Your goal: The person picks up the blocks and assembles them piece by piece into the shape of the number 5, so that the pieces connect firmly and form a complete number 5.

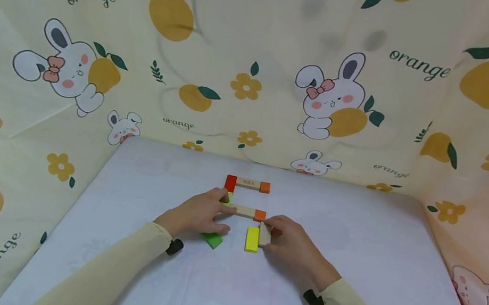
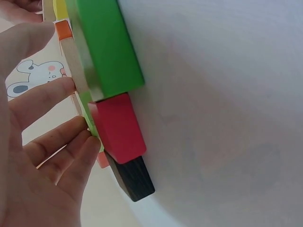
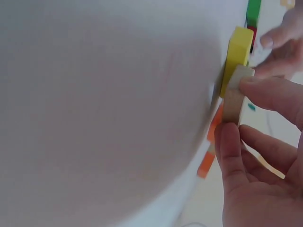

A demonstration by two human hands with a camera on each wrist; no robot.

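Observation:
My right hand (image 1: pixel 295 247) pinches a plain wooden block (image 1: pixel 265 235) between thumb and fingers. The block stands along the right side of a yellow block (image 1: pixel 252 240), just below an orange block (image 1: pixel 260 215). Spread over the left part of the arrangement, my left hand (image 1: pixel 196 213) has its fingertips at a light green block (image 2: pixel 96 140) and at the left end of a long wooden block (image 1: pixel 244 211). Under its thumb side lies a green block (image 1: pixel 213 240), mostly covered in the head view. The left wrist view shows a crimson block (image 2: pixel 120 127) and a black block (image 2: pixel 133 177) beyond the green one.
Farther back, a red block (image 1: pixel 230 183) meets another wooden block (image 1: pixel 247 183) with a second orange block (image 1: pixel 265 187) at its right end. All lie on a white-covered table (image 1: pixel 350 219), backed by a patterned cloth (image 1: pixel 263 42).

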